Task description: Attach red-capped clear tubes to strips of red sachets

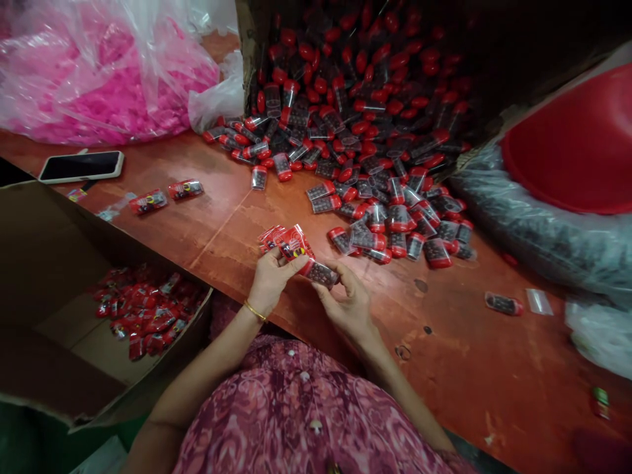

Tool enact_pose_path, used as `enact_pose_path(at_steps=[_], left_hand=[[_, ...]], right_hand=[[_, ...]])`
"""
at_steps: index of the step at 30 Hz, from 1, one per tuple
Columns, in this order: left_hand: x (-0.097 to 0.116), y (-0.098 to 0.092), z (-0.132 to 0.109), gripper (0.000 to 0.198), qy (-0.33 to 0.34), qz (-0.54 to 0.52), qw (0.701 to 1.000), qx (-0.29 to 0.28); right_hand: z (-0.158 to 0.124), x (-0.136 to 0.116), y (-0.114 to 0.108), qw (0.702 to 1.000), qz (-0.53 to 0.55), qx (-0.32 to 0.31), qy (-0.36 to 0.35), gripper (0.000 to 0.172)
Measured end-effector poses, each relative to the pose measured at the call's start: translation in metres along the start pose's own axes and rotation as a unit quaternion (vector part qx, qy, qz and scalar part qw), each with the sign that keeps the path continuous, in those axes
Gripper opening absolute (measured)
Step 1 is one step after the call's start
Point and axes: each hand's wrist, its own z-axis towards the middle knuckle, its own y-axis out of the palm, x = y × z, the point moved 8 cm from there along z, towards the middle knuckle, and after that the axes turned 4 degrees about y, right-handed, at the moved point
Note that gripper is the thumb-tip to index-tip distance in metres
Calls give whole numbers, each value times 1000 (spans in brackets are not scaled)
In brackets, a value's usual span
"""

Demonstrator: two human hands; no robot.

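Near the table's front edge, my left hand (269, 283) is closed on a few red printed wrappers (295, 242), pinched between thumb and fingers. My right hand (349, 308) grips the end of a small clear container (323, 274) filled with dark round pellets. The container's other end meets the wrappers at my left thumb; how far it sits inside one cannot be made out. Beyond my hands spreads a large pile of similar red-capped containers (368, 234), spilling from a dark box lying open toward me.
Two wrapped containers (185, 189) lie at left near a phone (81, 166). Below them, an open cardboard box (74, 336) holds many wrapped red pieces. A bag of pink pieces (123, 85) stands back left. At right are a red basin (573, 145) and a single container (503, 303).
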Motion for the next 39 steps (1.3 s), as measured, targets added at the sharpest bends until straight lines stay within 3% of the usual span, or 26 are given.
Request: enact_pose_path(at_steps=[9,14,17,20,23,25,27,31,34,36,39], left_hand=[[-21,12,-9,41,-97,-157,982,47],[-24,15,-10,38,-100,-140,984,39],[-22,18,-10,36,-69,-119,990,22],[-17,22,-8,33,-36,-90,995,4],[-10,17,-3,33,-27,-92,995,15],[-7,11,0,35,-32,-99,994,30],[-8,9,0,36,-47,-99,994,25],[-17,11,-5,36,-86,-105,991,-1],[-11,-11,1,29,-86,-115,989,39],[5,-42,13,22,-56,-125,986,99],[39,-102,26,19,36,-150,959,239]], right_hand=[[1,7,11,999,27,21,34,28],[8,1,12,1000,21,4,16,24],[12,1,16,999,31,4,27,24],[16,-1,16,999,20,37,25,27],[20,-1,23,997,69,4,21,36],[21,2,30,991,123,-41,36,40],[21,6,35,984,159,-61,56,34],[29,7,39,989,131,-35,58,23],[42,2,36,1000,-5,-28,11,28],[52,6,26,989,-145,-2,-8,35],[60,25,8,954,-298,39,10,36]])
